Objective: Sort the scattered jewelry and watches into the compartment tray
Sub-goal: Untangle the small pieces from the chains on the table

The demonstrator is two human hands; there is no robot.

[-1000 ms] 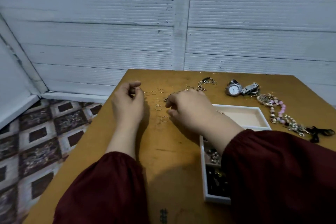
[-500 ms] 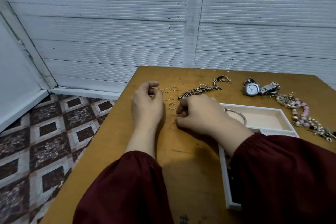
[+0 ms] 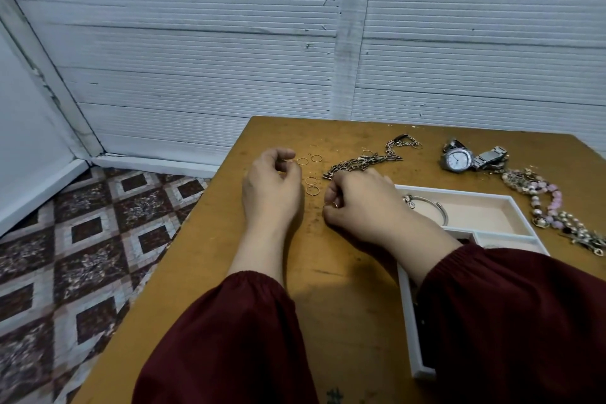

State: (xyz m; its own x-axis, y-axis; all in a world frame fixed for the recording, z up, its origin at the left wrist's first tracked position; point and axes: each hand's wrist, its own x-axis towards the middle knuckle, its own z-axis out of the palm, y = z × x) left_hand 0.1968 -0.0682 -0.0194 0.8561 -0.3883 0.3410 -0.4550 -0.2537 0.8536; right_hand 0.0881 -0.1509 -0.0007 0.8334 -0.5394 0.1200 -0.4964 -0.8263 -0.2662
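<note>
The right hand point(image 3: 360, 207) is curled and pinches a small gold ring point(image 3: 334, 205) between thumb and fingertips, just above the tabletop point(image 3: 344, 289). A second ago that ring lay flat in front of those fingers, nearest the front edge of all the rings; half a second ago the hand closed over it. So one more piece is off the wood and ready for the tray. The left hand point(image 3: 272, 187) has kept its place, fingers curled with thumb against forefinger; whether it holds anything I cannot tell.

The pinched ring looks to stand on edge. Being round it has no long axis, and it is too small to tell which way its opening faces.

Four loose rings point(image 3: 311, 180) lie between the hands toward the far edge. The compartment tray point(image 3: 485, 216) sits just right of the right hand, its long axis running from the near edge toward the far edge.
</note>
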